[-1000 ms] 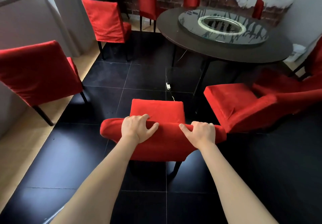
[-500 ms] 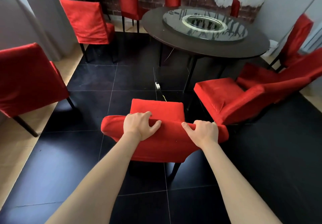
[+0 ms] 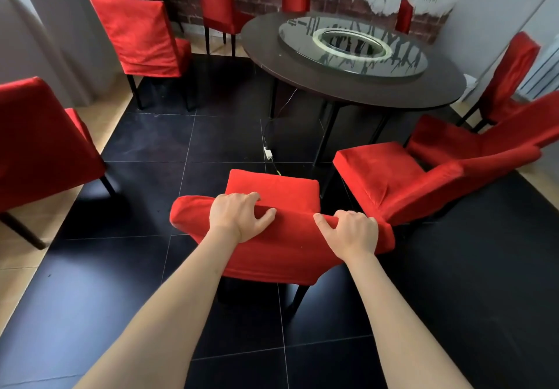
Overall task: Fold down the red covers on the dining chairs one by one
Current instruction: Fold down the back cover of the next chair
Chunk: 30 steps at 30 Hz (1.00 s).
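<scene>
Directly in front of me stands a dining chair with a red cover (image 3: 281, 255), seen from behind and above, its seat (image 3: 278, 190) facing the round table. My left hand (image 3: 237, 217) grips the top edge of the backrest cover, fingers curled over the front and thumb behind. My right hand (image 3: 352, 231) grips the same top edge further right, thumb pointing left along the fabric. The cover's lower hem hangs about halfway down the backrest, with dark legs showing below.
A dark round table (image 3: 354, 67) with a glass turntable stands ahead. Red-covered chairs ring it: one at the left edge (image 3: 39, 143), one far left (image 3: 136, 34), two close on my right (image 3: 393, 179), others at the back wall. A cable plug (image 3: 267, 152) lies on the black tiles.
Both hands keep their grip on the backrest top. The view has swung slightly right, so the table and right-hand chairs sit more centrally.
</scene>
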### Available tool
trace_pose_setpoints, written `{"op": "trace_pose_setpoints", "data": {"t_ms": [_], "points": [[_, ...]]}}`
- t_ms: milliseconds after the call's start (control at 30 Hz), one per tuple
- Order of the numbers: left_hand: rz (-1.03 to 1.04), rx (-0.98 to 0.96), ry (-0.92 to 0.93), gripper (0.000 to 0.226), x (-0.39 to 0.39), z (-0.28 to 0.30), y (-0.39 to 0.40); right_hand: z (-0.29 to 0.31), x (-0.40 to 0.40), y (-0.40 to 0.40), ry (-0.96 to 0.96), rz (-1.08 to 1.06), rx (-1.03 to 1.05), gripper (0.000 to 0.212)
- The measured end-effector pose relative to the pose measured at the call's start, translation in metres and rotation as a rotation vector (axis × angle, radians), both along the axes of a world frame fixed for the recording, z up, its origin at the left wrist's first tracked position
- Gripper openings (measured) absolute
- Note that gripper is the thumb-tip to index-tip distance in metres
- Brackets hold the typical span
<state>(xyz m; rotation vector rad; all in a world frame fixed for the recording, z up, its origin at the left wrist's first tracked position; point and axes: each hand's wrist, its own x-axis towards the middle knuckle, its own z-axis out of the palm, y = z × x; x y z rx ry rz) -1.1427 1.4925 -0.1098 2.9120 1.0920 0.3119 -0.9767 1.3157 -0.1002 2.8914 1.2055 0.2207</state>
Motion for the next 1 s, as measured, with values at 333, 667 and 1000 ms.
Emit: {"op": "trace_pose_setpoints", "data": {"t_ms": [333, 667, 1000], "points": [[0.008, -0.01, 0.022, 0.062, 0.07, 0.001, 0.045, -0.002, 0.072, 0.048, 0.01, 0.006, 0.024, 0.072], [0.034, 0.0, 0.04, 0.063, 0.134, 0.003, 0.096, -0.001, 0.137, 0.101, 0.021, 0.028, 0.019, 0.071], [0.048, 0.006, 0.075, 0.064, 0.175, 0.006, 0.129, 0.001, 0.18, 0.139, 0.026, 0.029, -0.023, 0.078]]}}
